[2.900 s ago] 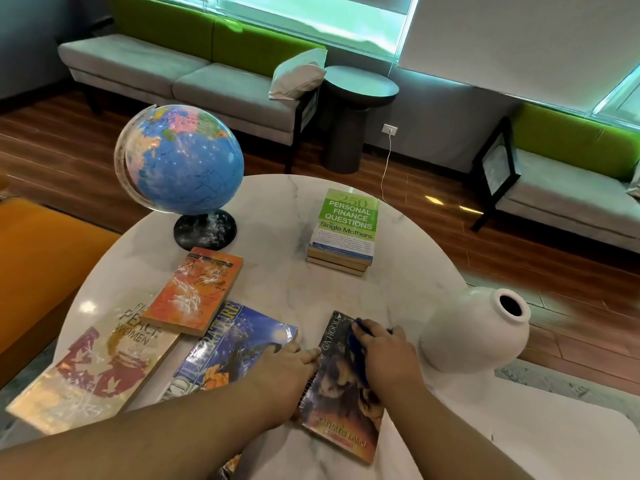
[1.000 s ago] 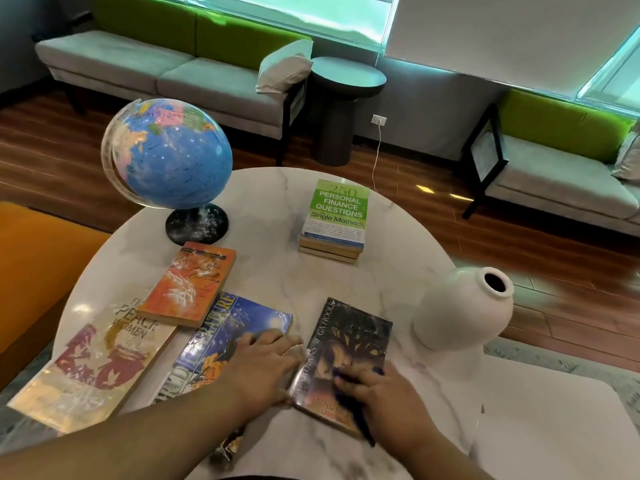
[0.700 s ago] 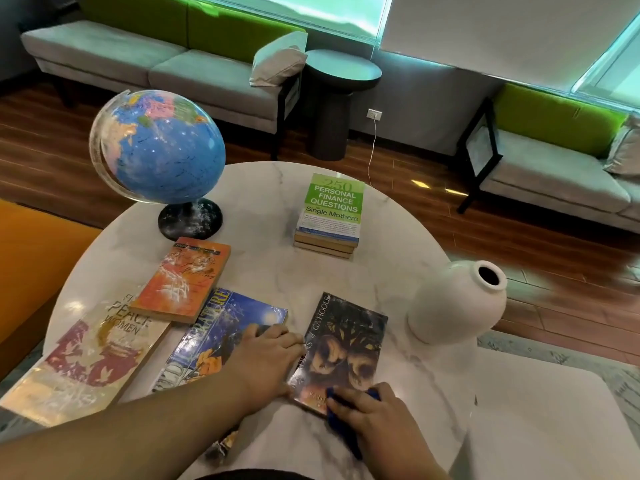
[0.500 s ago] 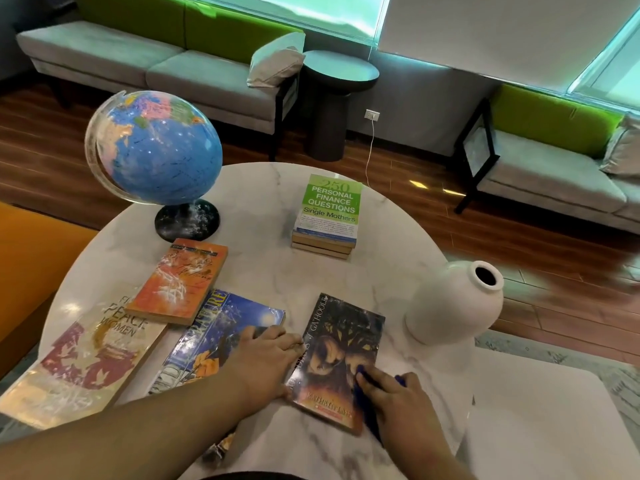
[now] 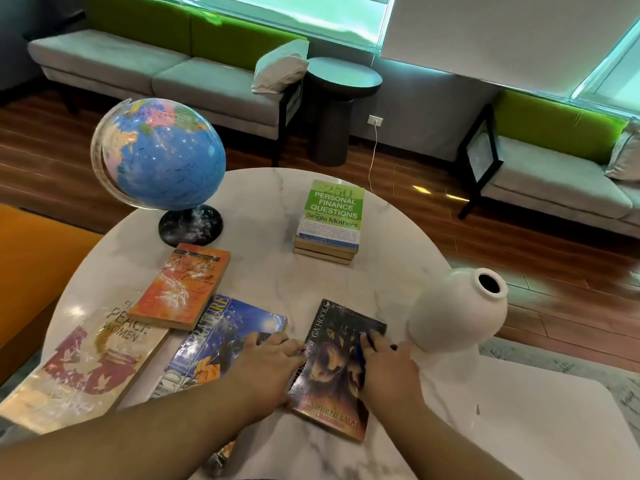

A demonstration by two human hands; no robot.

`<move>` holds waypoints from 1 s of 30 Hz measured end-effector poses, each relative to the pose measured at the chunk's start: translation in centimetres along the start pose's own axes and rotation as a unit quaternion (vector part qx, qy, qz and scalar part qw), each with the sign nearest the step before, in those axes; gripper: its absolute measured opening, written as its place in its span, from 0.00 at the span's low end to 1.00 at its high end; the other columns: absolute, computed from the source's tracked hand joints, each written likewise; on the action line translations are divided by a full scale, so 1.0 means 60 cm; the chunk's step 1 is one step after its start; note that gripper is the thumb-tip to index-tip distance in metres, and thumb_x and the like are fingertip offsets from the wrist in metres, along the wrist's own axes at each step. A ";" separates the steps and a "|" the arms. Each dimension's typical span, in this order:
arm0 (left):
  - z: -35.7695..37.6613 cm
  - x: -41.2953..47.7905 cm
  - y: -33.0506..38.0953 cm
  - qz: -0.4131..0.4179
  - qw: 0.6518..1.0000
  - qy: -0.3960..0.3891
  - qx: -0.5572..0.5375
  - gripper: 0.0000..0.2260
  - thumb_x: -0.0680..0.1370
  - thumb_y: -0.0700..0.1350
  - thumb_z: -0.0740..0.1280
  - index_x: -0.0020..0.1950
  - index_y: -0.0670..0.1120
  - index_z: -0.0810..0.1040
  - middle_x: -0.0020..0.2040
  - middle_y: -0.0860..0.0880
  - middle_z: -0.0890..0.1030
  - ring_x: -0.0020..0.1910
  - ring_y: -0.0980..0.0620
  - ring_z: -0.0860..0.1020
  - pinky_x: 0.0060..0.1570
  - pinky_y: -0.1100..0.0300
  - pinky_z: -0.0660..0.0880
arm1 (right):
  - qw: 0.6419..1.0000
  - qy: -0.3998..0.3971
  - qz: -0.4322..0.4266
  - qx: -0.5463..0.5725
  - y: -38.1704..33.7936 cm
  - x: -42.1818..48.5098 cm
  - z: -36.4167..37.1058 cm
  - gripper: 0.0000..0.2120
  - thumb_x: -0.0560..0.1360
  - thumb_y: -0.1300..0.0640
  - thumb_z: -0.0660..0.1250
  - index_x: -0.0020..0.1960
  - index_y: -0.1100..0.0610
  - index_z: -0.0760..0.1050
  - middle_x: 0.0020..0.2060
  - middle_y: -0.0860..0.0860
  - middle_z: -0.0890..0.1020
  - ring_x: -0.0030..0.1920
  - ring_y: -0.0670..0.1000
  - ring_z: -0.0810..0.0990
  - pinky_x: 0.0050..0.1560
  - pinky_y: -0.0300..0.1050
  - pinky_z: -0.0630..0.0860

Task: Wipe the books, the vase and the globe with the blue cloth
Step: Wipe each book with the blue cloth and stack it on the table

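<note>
Pressing a bunched blue cloth [image 5: 360, 357] onto the cover of a dark paperback book [image 5: 329, 344] with the right hand [image 5: 388, 372], fingers close together and bent over the fabric, thumb tucked against it. Only a sliver of blue showing between thumb and forefinger.

Resting the left hand [image 5: 266, 362] palm down, fingers relaxed and slightly apart, across the dark book's spine edge and the neighbouring glossy blue softcover book [image 5: 221, 336]. Both volumes flat at the near side of a round white marble table [image 5: 263, 202].

Just right of the dark paperback, close to the right hand but not touching it: a white matte ceramic vase [image 5: 457, 313] with a dark round mouth, upright.

To the left, an orange paperback [image 5: 180, 285] partly overlapping a large pale softcover lettered PEACE WOMEN [image 5: 86, 362].

At the table's far left, a blue globe on a black round base [image 5: 162, 154], tilted in a clear arc. Towards the far edge, well apart from both hands, a small stack of books topped by a green-and-white cover [image 5: 334, 209].

Behind, grey sofas with green backrests [image 5: 138, 64] on a wooden floor.
</note>
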State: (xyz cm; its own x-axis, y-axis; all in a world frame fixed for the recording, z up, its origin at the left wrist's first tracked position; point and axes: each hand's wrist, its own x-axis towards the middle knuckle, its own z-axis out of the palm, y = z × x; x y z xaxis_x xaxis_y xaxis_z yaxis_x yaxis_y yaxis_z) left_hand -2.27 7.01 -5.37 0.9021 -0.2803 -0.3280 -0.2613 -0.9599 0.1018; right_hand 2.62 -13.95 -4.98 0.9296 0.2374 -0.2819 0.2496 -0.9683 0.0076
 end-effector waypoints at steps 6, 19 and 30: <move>0.001 0.001 -0.002 0.004 1.000 0.003 -0.005 0.31 0.74 0.57 0.68 0.75 0.56 0.60 0.75 0.58 0.57 0.74 0.54 0.55 0.67 0.46 0.55 | 1.000 0.000 -0.019 -0.017 0.036 0.001 0.009 0.29 0.80 0.57 0.56 0.78 0.45 0.50 0.76 0.42 0.53 0.62 0.58 0.66 0.59 0.47 0.72; 0.000 -0.002 -0.003 0.007 1.000 0.015 -0.012 0.31 0.75 0.56 0.67 0.75 0.56 0.59 0.74 0.58 0.58 0.72 0.52 0.57 0.64 0.46 0.56 | 0.993 0.032 -0.117 -0.007 -0.018 0.053 0.007 0.25 0.81 0.53 0.54 0.76 0.43 0.55 0.74 0.42 0.59 0.62 0.58 0.65 0.58 0.47 0.70; -0.007 -0.008 0.003 -0.015 1.000 0.016 -0.007 0.31 0.56 0.54 0.77 0.58 0.54 0.76 0.58 0.58 0.76 0.58 0.55 0.75 0.47 0.50 0.67 | 0.989 0.029 -0.141 -0.020 -0.035 0.096 -0.013 0.25 0.81 0.55 0.54 0.76 0.41 0.55 0.75 0.39 0.57 0.61 0.56 0.65 0.58 0.47 0.70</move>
State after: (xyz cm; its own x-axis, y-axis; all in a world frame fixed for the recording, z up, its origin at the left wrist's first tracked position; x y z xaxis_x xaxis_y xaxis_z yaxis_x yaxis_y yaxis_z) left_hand -2.58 6.96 -4.80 0.9199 -0.2516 -0.3009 -0.2297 -0.9674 0.1066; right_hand 7.65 -10.48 -5.84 0.8351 0.5033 -0.2220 0.5112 -0.8591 -0.0244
